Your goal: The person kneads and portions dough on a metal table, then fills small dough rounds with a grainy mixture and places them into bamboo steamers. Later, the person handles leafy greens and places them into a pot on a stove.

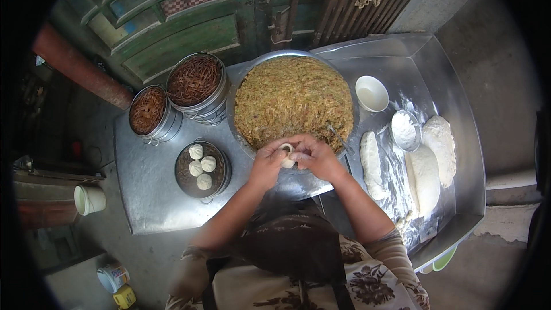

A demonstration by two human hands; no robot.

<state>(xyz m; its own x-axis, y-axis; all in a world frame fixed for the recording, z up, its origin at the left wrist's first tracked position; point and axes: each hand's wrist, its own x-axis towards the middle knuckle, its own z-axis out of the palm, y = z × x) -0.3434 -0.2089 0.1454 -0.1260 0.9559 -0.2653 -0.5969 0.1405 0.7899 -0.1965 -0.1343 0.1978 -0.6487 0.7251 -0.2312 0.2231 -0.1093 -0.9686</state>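
My left hand (267, 162) and my right hand (317, 157) meet in front of me, their fingers around a small dough wrapper (287, 161). Its rim is raised into a ring with a dark opening in the middle. Both hands are over the near rim of a wide metal basin (232, 122) heaped with chopped filling (295, 94). A spoon (340, 137) rests in the filling at the lower right. To the left, several pleated buns (204, 181) sit in a round steamer tray (185, 181).
Two metal steamer stacks (200, 79) (150, 114) with brown woven liners stand at the back left. On the right are a white bowl (372, 93), a bowl of flour (405, 130), a dough roll (371, 165) and larger dough pieces (424, 181). A raised metal edge (467, 137) borders that side.
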